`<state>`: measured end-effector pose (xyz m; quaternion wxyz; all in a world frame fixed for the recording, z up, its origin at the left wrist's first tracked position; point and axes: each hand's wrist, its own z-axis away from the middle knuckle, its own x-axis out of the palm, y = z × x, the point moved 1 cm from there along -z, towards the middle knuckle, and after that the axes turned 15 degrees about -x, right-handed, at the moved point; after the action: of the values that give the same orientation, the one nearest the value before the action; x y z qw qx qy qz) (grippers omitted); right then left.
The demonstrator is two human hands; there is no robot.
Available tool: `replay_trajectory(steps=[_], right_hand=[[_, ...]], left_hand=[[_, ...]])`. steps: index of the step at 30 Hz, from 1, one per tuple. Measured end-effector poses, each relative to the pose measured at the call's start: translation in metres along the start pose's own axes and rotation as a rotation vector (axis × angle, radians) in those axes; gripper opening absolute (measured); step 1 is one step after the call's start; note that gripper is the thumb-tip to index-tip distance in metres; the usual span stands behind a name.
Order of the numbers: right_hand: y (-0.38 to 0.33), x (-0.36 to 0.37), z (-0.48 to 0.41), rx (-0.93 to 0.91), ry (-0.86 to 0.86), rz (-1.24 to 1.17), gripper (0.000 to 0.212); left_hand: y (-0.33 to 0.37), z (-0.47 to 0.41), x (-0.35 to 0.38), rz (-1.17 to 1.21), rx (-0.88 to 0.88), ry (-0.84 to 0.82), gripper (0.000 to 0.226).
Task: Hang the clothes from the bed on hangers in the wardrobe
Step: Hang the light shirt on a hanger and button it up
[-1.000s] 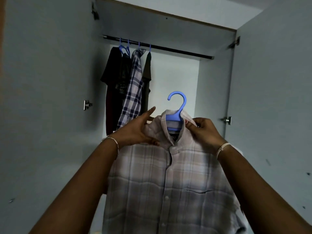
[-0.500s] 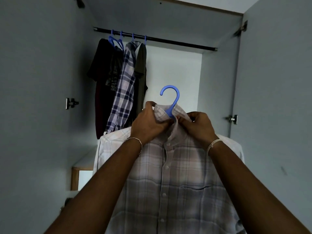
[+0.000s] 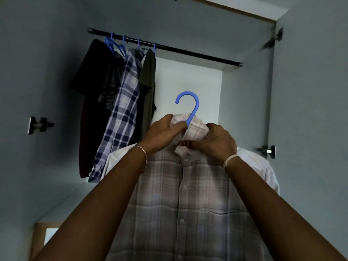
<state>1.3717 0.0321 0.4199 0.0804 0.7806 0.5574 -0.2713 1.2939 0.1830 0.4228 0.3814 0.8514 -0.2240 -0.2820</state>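
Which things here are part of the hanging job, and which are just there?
In the job: pale plaid shirt; blue hanger; left hand and right hand, gripping its collar; wardrobe rail.
Just there: dark T-shirt; blue checked shirt; olive top; door hinge.

Only the hook of the blue hanger (image 3: 194, 113) shows; its shoulders are hidden inside the pale checked shirt (image 3: 180, 185), whose hem is cut off below. Fingertips of the left hand (image 3: 162, 132) and right hand (image 3: 218, 140) are buried in the collar (image 3: 197, 127). Dark garments (image 3: 94, 95) at upper left blur together.
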Motion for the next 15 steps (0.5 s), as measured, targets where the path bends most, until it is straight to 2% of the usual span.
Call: replay_trajectory(steps=[3, 6, 8, 10, 12, 15], right_hand=[[0.003, 0.014, -0.031, -0.032, -0.018, 0.081, 0.064], [0.013, 0.023, -0.062, -0.101, -0.076, -0.005, 0.061], [0.031, 0.021, -0.082, -0.160, -0.119, -0.075, 0.049], [0.057, 0.011, -0.098, -0.204, -0.163, -0.043, 0.041], [0.080, -0.003, -0.106, -0.198, -0.183, -0.047, 0.044], [0.110, -0.013, -0.108, -0.103, -0.140, -0.384, 0.030]], left_hand=[[-0.003, -0.031, 0.003, -0.029, 0.095, 0.135, 0.070], [-0.009, -0.066, 0.000, 0.023, 0.141, 0.189, 0.052], [-0.013, -0.091, -0.006, 0.059, 0.147, 0.192, 0.047], [-0.017, -0.116, -0.014, 0.114, 0.147, 0.189, 0.057], [-0.023, -0.145, -0.021, 0.183, 0.162, 0.166, 0.074], [-0.032, -0.184, -0.025, 0.248, 0.155, 0.126, 0.080]])
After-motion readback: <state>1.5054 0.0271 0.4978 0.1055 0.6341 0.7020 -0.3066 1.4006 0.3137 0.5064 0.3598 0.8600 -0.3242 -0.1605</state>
